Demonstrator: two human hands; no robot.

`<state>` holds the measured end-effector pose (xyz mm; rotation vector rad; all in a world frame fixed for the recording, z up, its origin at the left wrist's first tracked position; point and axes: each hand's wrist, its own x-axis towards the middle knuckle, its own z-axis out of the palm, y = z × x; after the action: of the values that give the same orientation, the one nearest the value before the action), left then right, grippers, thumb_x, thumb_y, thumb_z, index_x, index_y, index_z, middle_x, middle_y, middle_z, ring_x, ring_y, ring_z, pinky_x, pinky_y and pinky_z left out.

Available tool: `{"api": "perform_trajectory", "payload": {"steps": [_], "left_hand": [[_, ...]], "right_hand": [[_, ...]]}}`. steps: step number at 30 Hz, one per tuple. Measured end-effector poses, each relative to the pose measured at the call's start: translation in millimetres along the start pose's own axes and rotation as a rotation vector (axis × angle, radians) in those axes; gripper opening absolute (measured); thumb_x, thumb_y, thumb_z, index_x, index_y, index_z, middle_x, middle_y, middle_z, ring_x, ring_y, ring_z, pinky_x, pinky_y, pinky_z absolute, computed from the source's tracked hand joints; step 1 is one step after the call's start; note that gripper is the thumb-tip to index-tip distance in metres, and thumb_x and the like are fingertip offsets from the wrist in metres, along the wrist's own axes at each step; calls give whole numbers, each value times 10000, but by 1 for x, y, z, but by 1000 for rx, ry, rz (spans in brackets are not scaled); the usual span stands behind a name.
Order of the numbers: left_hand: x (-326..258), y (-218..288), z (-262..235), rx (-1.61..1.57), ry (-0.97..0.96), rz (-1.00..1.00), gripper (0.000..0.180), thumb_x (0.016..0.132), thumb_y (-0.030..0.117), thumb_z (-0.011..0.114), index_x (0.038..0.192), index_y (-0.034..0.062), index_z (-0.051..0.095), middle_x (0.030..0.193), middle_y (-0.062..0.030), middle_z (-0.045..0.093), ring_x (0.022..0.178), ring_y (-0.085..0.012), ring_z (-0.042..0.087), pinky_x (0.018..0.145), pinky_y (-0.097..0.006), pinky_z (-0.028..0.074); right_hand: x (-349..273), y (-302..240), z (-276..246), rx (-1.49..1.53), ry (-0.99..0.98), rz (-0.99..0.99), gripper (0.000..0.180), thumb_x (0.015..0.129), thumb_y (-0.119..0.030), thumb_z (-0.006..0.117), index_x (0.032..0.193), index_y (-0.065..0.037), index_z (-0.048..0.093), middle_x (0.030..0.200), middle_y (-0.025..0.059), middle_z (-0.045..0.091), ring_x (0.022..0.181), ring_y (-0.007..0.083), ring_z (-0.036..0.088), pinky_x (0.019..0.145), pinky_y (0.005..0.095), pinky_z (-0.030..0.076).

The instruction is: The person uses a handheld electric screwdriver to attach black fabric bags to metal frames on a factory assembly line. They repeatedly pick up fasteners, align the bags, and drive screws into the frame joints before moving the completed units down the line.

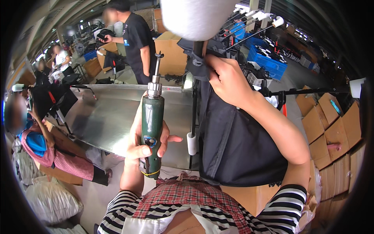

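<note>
My left hand [134, 151] is wrapped round a green electric screwdriver [152, 117], held upright with its metal chuck and bit pointing away from me. A small dark piece, perhaps a screw, sits at the bit's tip. My right hand [230, 80] grips the top edge of a large black fabric panel [241, 144], near a dark pole under a thick white foam-like cover [198, 17]. Its fingertips are partly hidden behind the cloth. The fabric hangs from there toward my body. Beside it runs a thin black rod with a white sleeve [191, 143].
A shiny metal worktable [113, 117] stretches to the left. Past it stands a person in black [136, 39] with a phone; another person [50, 152] works at the far left. Cardboard boxes [337, 132] stand at right, a blue crate [269, 62] behind, white sacks [52, 201] lower left.
</note>
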<state>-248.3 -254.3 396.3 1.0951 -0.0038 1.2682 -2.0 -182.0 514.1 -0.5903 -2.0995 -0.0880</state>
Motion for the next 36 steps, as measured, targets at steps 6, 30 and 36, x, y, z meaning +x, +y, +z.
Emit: {"api": "perform_trajectory", "payload": {"steps": [6,30,36], "left_hand": [[-2,1,10,66,26,36,1114,722,209,785,1543,42,49,843,-177,553,590,-231,640,925,-564,550],[23,14,-2,267,60,266,1116,800,225,749,1585,129,-38,1139,-248,607,605,-172,628,735,-412,623],[47,14,10,306,50,238,1156,767,252,795,1584,118,-12,1214,-274,604,608,-165,649,685,-341,626]], "right_hand": [[22,3,-8,324,-337,36,204,823,31,624,1025,50,636,955,190,682,866,266,672,802,353,511],[-11,-39,34,-216,-92,27,114,847,-71,677,834,11,598,660,192,637,645,401,657,578,453,533],[-10,-46,27,-133,7,-27,100,864,-54,655,848,8,579,704,196,647,659,379,664,569,438,530]]}}
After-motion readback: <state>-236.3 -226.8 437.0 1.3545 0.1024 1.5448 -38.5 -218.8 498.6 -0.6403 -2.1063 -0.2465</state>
